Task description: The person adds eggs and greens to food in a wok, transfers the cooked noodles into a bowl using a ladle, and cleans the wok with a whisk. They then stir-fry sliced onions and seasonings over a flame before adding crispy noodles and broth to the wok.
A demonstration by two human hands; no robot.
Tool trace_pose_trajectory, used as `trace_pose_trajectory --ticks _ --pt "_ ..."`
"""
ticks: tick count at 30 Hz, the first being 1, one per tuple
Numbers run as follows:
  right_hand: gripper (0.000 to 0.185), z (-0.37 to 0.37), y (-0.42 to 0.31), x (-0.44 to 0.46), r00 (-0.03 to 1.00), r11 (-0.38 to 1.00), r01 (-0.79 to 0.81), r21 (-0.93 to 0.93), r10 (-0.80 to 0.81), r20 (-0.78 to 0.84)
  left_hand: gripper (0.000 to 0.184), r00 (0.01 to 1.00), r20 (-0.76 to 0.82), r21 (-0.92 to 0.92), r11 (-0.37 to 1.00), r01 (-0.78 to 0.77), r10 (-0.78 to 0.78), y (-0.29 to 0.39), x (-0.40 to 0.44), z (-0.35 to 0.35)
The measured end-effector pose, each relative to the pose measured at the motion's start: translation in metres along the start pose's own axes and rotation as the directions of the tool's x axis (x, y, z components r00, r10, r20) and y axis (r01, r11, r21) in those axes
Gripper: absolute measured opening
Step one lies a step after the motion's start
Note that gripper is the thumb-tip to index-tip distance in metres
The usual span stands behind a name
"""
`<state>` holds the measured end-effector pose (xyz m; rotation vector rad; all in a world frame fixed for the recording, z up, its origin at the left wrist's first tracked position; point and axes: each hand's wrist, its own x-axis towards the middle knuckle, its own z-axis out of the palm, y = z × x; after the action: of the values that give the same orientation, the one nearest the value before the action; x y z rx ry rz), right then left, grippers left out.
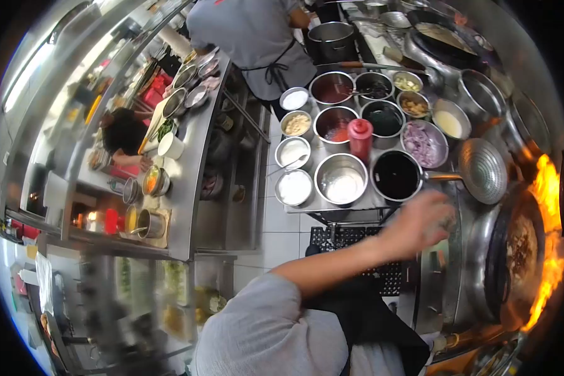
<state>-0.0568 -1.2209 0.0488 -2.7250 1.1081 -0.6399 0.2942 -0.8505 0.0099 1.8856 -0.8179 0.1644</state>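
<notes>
My left hand (pixel 421 224) reaches out from a grey short sleeve, blurred by motion. It hovers between the counter of seasoning pots and the stove; its fingers are smeared, and I cannot tell what they hold. Just above it are a pot of dark liquid (pixel 396 176) and a perforated metal strainer (pixel 483 170), whose handle lies by that pot's rim. To the right, a wok (pixel 498 260) with browned food (pixel 521 247) in it sits over the burner, and tall flames (pixel 548 194) rise at its far side. My right hand is out of view.
Metal pots hold sauces, white powders and chopped red onion (pixel 423 144); a red squeeze bottle (pixel 360 139) stands among them. A co-worker in an apron (pixel 250 37) stands at the top. Left is a steel counter (pixel 188 188) with bowls, with another person behind it. A black perforated mat (pixel 338 241) lies below.
</notes>
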Motion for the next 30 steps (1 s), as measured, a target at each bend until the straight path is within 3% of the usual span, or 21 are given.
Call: trace_pose_trajectory --ticks 3,4,6,8,9,10,11,12,14,17,21,22,23,24,25,26,27,30 --pt "0.042 0.001 -0.047 0.000 0.998 0.998 0.060 -0.019 -0.060 0.031 0.042 0.920 -0.331 0.105 0.961 0.256 -0.209 -0.080 -0.055 -0.103" --pt "0.041 0.002 -0.062 -0.001 0.996 0.996 0.084 -0.027 -0.083 0.042 0.039 0.891 -0.412 0.251 0.916 0.312 -0.191 -0.110 -0.080 -0.143" --pt "0.040 0.002 -0.098 -0.007 0.991 0.992 0.121 -0.046 -0.118 0.069 0.036 0.715 -0.631 0.182 0.839 0.513 -0.301 -0.155 -0.142 -0.231" --pt "0.039 0.005 -0.135 -0.012 0.985 0.986 0.152 -0.063 -0.146 0.094 0.029 0.427 -0.820 0.052 0.694 0.718 -0.381 -0.190 -0.208 -0.328" --pt "0.038 0.005 -0.153 -0.013 0.981 0.982 0.173 -0.074 -0.165 0.106 0.031 0.310 -0.864 -0.132 0.773 0.621 -0.396 -0.217 -0.252 -0.377" --pt "0.038 0.006 -0.173 -0.014 0.975 0.977 0.196 -0.089 -0.185 0.125 0.035 0.097 -0.911 -0.247 0.718 0.650 -0.401 -0.241 -0.298 -0.423" --pt "0.037 0.005 -0.193 -0.016 0.969 0.970 0.220 -0.102 -0.205 0.140 0.040 -0.055 -0.932 -0.289 0.642 0.710 -0.359 -0.255 -0.339 -0.464" --pt "0.037 0.007 -0.212 -0.018 0.964 0.965 0.235 -0.115 -0.216 0.158 0.044 -0.270 -0.941 -0.337 0.615 0.713 -0.203 -0.297 -0.398 -0.508" --pt "0.036 0.008 -0.249 -0.022 0.954 0.954 0.262 -0.146 -0.233 0.188 0.057 -0.522 -0.795 -0.588 0.605 0.536 -0.309 -0.300 -0.462 -0.577" --pt "0.036 0.009 -0.300 -0.026 0.940 0.938 0.294 -0.184 -0.248 0.236 0.073 -0.788 -0.599 -0.595 0.736 0.323 -0.139 -0.339 -0.527 -0.643" --pt "0.037 0.012 -0.355 -0.034 0.915 0.911 0.330 -0.250 -0.243 0.322 0.083 -0.612 -0.712 -0.597 0.757 0.268 -0.345 -0.319 -0.514 -0.650" --pt "0.043 0.025 -0.337 -0.017 0.880 0.935 0.342 -0.092 -0.285 0.381 0.083 -0.561 -0.720 -0.621 0.740 0.259 -0.408 -0.321 -0.520 -0.649" --pt "0.041 0.026 -0.352 -0.019 0.877 0.929 0.357 -0.092 -0.300 0.376 0.084 -0.506 -0.724 -0.644 0.722 0.253 -0.469 -0.323 -0.528 -0.650" --pt "0.040 0.028 -0.368 -0.021 0.874 0.925 0.370 -0.090 -0.313 0.372 0.075 -0.399 -0.832 -0.512 0.810 0.285 -0.386 -0.332 -0.539 -0.651" --pt "0.038 0.030 -0.384 -0.023 0.871 0.920 0.383 -0.089 -0.327 0.367 0.072 -0.529 -0.821 -0.511 0.689 0.515 -0.213 -0.339 -0.551 -0.658" --pt "0.038 0.030 -0.395 -0.025 0.867 0.913 0.398 -0.091 -0.342 0.363 0.069 -0.598 -0.801 -0.524 0.497 0.692 -0.012 -0.342 -0.563 -0.667" --pt "0.038 0.033 -0.402 -0.025 0.862 0.906 0.412 -0.093 -0.355 0.363 0.066 -0.599 -0.776 -0.547 0.262 0.795 0.197 -0.345 -0.574 -0.675" --pt "0.037 0.045 -0.415 -0.025 0.846 0.887 0.451 -0.096 -0.390 0.364 0.077 -0.696 -0.698 -0.698 0.057 0.714 0.170 -0.359 -0.604 -0.708"
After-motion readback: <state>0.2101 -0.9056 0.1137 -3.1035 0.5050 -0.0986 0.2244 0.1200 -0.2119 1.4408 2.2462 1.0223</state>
